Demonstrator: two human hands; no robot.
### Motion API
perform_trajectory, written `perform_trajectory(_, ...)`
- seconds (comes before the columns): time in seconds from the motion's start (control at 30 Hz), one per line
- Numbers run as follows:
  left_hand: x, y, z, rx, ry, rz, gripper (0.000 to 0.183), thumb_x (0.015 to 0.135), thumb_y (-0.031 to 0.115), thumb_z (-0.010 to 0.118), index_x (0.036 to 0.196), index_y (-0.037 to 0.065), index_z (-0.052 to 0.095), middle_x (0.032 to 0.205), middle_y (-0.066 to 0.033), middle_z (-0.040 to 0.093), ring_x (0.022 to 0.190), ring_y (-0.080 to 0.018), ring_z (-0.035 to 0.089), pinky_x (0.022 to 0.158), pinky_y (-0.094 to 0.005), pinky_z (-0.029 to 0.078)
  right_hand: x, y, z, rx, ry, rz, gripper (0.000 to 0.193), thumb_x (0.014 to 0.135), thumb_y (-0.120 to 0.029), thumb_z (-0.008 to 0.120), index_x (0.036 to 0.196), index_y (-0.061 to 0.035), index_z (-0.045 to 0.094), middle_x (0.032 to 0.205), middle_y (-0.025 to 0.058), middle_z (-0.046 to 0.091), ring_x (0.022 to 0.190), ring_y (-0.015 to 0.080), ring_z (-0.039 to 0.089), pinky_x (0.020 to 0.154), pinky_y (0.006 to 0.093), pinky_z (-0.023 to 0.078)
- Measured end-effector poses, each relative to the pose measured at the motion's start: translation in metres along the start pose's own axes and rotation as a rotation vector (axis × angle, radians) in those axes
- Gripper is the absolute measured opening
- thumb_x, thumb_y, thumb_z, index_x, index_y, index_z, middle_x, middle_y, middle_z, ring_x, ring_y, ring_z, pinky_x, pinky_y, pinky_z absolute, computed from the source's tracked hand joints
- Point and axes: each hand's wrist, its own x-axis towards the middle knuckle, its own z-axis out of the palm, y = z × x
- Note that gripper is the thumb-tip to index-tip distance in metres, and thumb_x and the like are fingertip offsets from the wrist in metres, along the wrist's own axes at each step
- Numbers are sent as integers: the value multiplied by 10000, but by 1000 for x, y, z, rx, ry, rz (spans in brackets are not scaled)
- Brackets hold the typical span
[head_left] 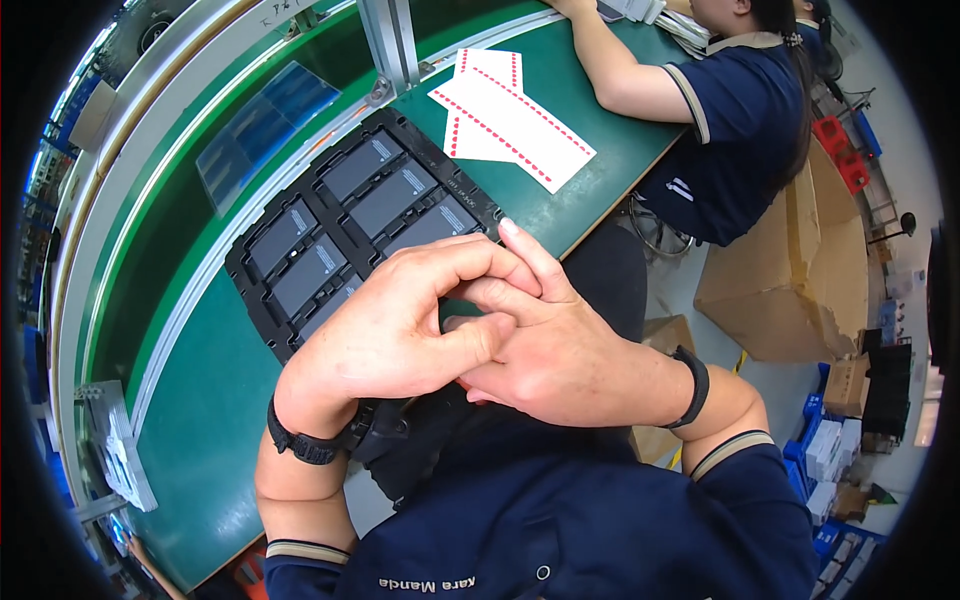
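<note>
My left hand and my right hand are clasped together in front of my chest. The left fingers bend over the right hand, and its thumb presses against it. One right finger points up and away, while the other right fingers are partly hidden inside the clasp. No object shows between the hands. Just beyond them lies a black plastic tray, its near right part covered by my hands. Flat dark grey rectangular blocks with small pale print sit in its pockets.
White sheets with red dotted edges lie on the green table behind the tray. A metal post rises at the far edge. To the right sits a co-worker with an arm on the table. A large cardboard box stands beyond.
</note>
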Motion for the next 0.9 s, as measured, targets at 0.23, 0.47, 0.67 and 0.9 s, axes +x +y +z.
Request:
perform_trajectory(0.23,2,-2,3,162,-41,56,245,700,4,597,940,-18,640,920,-124,622,860,-235,612,810,-326,475,-3,-2,22,-193,7,39,140,659,-218,675,795,-192,701,947,-32,649,1157,228,513,1171,607,122)
perform_trajectory(0.47,4,-6,6,93,-22,29,274,676,-42,523,922,-23,643,912,-129,635,858,-238,626,815,-319,481,-3,-7,16,-142,58,48,121,665,-180,632,767,-150,690,865,24,609,1099,236,527,1169,592,174)
perform_trajectory(0.67,6,-13,5,28,-21,176,228,743,65,630,964,10,639,854,-138,594,770,-273,609,691,-350,488,-4,-4,12,-125,18,82,168,672,-215,645,831,-190,696,1055,12,639,1213,228,483,1170,602,145)
perform_trajectory(0.9,0,-4,2,244,11,75,221,700,69,646,914,23,620,884,-135,604,854,-286,603,809,-362,476,5,-3,31,-133,139,54,152,681,-148,578,780,-81,673,793,68,536,951,257,539,1147,621,231)
